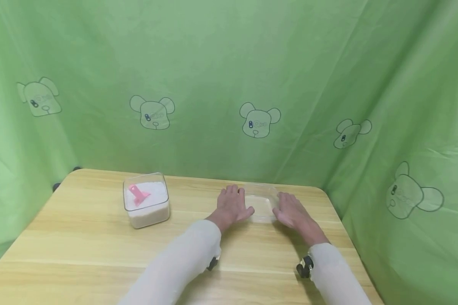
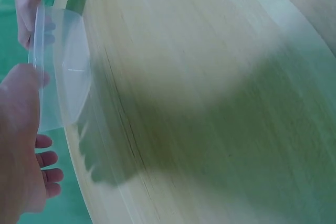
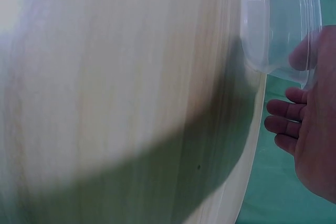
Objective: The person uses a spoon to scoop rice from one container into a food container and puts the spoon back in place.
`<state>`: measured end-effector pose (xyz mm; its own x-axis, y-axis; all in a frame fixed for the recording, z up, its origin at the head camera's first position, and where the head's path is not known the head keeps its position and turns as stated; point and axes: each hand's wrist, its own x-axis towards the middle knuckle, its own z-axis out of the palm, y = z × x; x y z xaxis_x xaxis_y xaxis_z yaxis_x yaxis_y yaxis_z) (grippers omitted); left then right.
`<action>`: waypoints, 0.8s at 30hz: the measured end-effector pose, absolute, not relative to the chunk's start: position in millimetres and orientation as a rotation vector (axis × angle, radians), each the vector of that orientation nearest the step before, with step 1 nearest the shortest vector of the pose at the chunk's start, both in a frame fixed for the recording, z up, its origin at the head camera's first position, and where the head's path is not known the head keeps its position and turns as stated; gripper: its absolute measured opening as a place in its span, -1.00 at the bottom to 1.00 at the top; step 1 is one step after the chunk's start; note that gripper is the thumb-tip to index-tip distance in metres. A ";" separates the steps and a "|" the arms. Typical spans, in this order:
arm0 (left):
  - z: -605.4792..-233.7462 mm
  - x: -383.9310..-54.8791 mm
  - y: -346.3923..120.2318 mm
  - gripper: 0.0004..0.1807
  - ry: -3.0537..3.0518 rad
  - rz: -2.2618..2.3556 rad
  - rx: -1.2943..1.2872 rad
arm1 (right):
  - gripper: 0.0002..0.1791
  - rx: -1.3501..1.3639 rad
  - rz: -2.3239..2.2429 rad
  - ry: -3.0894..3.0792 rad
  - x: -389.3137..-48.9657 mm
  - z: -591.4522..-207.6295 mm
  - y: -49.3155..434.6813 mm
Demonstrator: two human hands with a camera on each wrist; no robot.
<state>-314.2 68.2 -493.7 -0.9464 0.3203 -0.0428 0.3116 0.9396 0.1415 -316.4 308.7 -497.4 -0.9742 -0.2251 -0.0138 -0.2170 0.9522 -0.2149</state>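
Note:
A clear, square plastic container [image 1: 262, 207] is near the table's back edge, between both hands. My left hand [image 1: 232, 205] holds its left side, the thumb lying over the rim and several fingers outside the wall. On the opposite side my right hand [image 1: 291, 210] grips the container in the same way. In the right wrist view the thumb [image 3: 302, 56] shows through the clear plastic [image 3: 257, 24], and the other fingers [image 3: 286, 109] sit beyond the side wall. The left wrist view shows the container's wall [image 2: 73, 77] close to the tabletop, its rim partly hidden by the left thumb.
At the back left of the wooden table [image 1: 99, 262] stands a clear square tub [image 1: 149, 218] of white powder or grains. A pink scoop [image 1: 138, 195] lies on that white fill. Green curtain [image 1: 210, 63] with animal-head prints hangs behind and at both sides.

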 end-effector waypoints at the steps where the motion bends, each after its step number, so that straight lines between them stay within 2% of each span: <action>1: -494.1 -314.0 68.3 -0.15 3.032 0.200 0.494 | -0.47 -0.346 -0.333 3.067 -316.2 -497.6 308.4; 12: -492.6 -314.5 74.4 -0.25 3.002 0.157 0.514 | -0.67 -0.359 -0.365 3.062 -315.5 -496.4 308.5; 19: -493.0 -314.8 77.0 -0.30 2.952 0.061 0.506 | -0.57 -0.386 -0.410 3.052 -316.2 -502.8 310.7; 24: -492.3 -316.0 78.3 -0.33 2.961 0.012 0.528 | -0.58 -0.395 -0.388 3.082 -316.4 -502.7 311.6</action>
